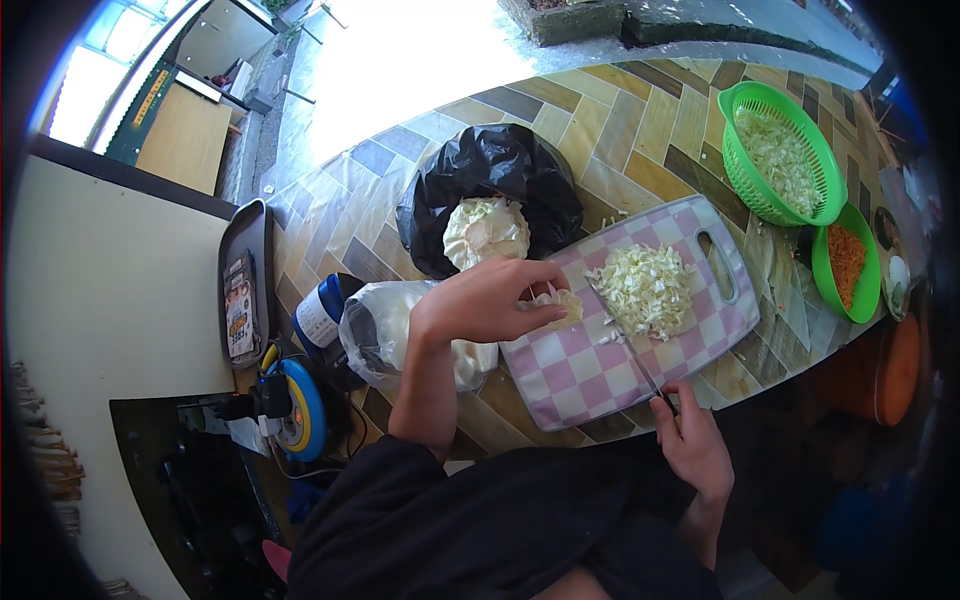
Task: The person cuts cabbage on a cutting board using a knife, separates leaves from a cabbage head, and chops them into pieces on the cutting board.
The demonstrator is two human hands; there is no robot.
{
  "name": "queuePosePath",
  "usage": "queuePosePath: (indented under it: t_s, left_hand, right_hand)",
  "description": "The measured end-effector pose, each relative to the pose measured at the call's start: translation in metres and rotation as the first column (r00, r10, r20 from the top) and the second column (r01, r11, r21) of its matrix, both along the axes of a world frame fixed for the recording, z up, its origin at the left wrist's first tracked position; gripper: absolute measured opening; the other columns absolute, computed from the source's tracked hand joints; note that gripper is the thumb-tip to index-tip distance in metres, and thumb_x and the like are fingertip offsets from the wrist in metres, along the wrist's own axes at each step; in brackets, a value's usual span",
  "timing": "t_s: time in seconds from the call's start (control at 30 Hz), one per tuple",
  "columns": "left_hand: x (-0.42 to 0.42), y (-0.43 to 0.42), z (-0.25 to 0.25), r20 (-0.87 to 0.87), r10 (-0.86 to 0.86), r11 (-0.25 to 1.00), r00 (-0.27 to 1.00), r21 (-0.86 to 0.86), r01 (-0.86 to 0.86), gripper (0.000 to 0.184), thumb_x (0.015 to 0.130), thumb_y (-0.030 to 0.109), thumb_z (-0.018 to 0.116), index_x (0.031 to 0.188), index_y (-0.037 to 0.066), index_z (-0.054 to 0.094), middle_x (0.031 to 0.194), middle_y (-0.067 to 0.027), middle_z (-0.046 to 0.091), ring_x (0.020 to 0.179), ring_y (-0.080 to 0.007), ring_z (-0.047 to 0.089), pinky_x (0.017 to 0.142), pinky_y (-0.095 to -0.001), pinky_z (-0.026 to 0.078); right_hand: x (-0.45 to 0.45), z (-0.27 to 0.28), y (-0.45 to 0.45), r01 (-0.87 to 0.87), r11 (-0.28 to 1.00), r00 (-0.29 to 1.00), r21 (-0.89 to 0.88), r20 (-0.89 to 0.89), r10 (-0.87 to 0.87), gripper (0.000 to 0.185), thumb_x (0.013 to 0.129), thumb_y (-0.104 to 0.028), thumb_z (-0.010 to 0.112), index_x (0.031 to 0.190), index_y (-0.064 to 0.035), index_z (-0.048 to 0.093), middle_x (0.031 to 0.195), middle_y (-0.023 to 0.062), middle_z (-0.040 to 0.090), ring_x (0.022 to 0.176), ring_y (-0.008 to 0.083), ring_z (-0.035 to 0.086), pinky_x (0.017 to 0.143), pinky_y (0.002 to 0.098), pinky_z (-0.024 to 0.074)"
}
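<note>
My left hand (490,300) is closed on a pale piece of cabbage (562,308) at the left side of the cutting board. In my right hand (692,437) is the handle of a knife (643,368), its blade lying diagonally across the board beside the chopped cabbage. The cutting board (560,385) has a pink and white check and a slot handle at its right end. A heap of chopped cabbage (645,290) rests on it. Behind my left hand, a cabbage head (487,232) sits in a black plastic bag (500,160).
A green basket (735,165) of chopped cabbage and a green bowl (868,290) of orange shreds stand at right. To the left are a clear plastic bag (385,335) with white contents, a blue container (325,315), a cable reel (300,410) and a dark tray (245,230).
</note>
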State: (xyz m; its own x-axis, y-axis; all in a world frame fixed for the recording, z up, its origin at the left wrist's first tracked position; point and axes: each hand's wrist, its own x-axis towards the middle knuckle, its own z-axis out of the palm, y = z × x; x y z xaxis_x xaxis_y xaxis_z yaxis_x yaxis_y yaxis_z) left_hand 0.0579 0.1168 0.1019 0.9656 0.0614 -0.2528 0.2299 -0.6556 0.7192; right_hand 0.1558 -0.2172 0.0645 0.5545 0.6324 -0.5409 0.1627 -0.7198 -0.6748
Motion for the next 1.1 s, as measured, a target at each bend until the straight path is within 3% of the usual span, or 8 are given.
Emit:
queuePosePath:
  t_s: [0.07,0.3,0.4,0.5,0.8,0.9,0.97,1.1]
  left_hand:
    - [0.003,-0.002,0.007,-0.067,-0.002,1.0,0.998,-0.016,0.001,0.036,0.097,0.032,0.074,0.119,0.004,0.072,0.103,-0.0211,0.078,0.097,-0.038,0.075,0.085,-0.0429,0.058]
    - [0.003,-0.004,0.004,-0.026,-0.007,1.0,1.0,-0.03,0.006,0.035,0.097,0.03,0.074,0.119,0.004,0.072,0.1,-0.0206,0.078,0.094,-0.0381,0.075,0.082,-0.0426,0.058]
    - [0.002,-0.007,0.007,-0.024,-0.009,0.999,1.0,-0.043,0.008,0.034,0.097,0.03,0.074,0.119,0.004,0.072,0.098,-0.0207,0.078,0.092,-0.0387,0.074,0.081,-0.0426,0.057]
    - [0.002,-0.01,0.006,-0.028,-0.022,0.999,0.999,-0.031,0.021,0.034,0.097,0.031,0.074,0.118,0.004,0.072,0.095,-0.021,0.077,0.089,-0.039,0.074,0.079,-0.0433,0.057]
    - [0.0,-0.009,0.004,-0.003,-0.031,0.999,1.0,-0.023,0.031,0.035,0.097,0.032,0.074,0.118,0.004,0.072,0.092,-0.0213,0.075,0.086,-0.0384,0.073,0.077,-0.0443,0.056]
    - [0.001,-0.008,0.006,-0.026,-0.022,1.0,0.999,-0.007,0.021,0.034,0.097,0.031,0.074,0.117,0.003,0.072,0.095,-0.0201,0.077,0.089,-0.038,0.074,0.079,-0.0433,0.057]
    - [-0.001,-0.009,0.002,0.041,-0.016,1.0,0.999,-0.01,0.016,0.033,0.097,0.03,0.074,0.116,0.003,0.073,0.096,-0.0191,0.077,0.09,-0.0376,0.075,0.081,-0.0428,0.058]
    - [0.004,-0.011,0.0,0.03,0.01,1.0,0.999,0.014,-0.01,0.032,0.098,0.027,0.077,0.119,0.004,0.073,0.086,-0.0118,0.074,0.074,-0.0213,0.069,0.071,-0.0335,0.055]
  right_hand:
    - [0.001,0.004,0.002,-0.016,1.0,0.999,0.027,-0.036,0.017,0.035,0.109,-0.034,0.058,0.125,-0.003,0.055,0.069,0.0242,0.065,0.073,0.0488,0.068,0.067,0.0531,0.0482]
    - [0.003,0.003,0.002,-0.133,0.99,0.99,0.041,-0.036,0.134,0.035,0.109,-0.034,0.057,0.126,-0.0031,0.055,0.075,0.0256,0.069,0.08,0.0504,0.069,0.071,0.0563,0.0484]
    - [0.002,-0.006,0.0,-0.115,0.993,0.988,0.041,0.104,0.11,0.033,0.111,-0.033,0.057,0.126,-0.0033,0.055,0.066,0.0157,0.064,0.062,0.0323,0.067,0.062,0.0432,0.0492]
    - [0.006,0.006,0.008,-0.043,0.999,0.999,0.03,0.03,0.042,0.034,0.11,-0.034,0.055,0.126,-0.0032,0.055,0.082,0.0278,0.07,0.084,0.0519,0.068,0.074,0.0574,0.0498]
    - [0.006,0.008,0.01,-0.108,0.993,0.992,0.036,0.07,0.105,0.034,0.111,-0.033,0.054,0.126,-0.0019,0.055,0.079,0.0272,0.069,0.081,0.0505,0.069,0.07,0.056,0.049]
    - [0.007,0.001,0.006,-0.057,0.99,0.998,0.131,0.008,0.056,0.031,0.11,-0.029,0.058,0.125,-0.0021,0.055,0.069,0.0192,0.063,0.064,0.035,0.066,0.062,0.0448,0.0465]
    - [0.006,0.004,0.005,-0.087,0.982,0.996,0.17,0.022,0.084,0.032,0.109,-0.029,0.058,0.128,-0.0026,0.054,0.071,0.0239,0.065,0.071,0.0433,0.068,0.065,0.0499,0.0471]
    - [0.01,0.015,0.008,0.042,0.99,0.999,0.134,-0.029,-0.039,0.034,0.109,-0.027,0.059,0.132,-0.0036,0.052,0.071,0.0252,0.064,0.072,0.0463,0.068,0.065,0.0515,0.0465]
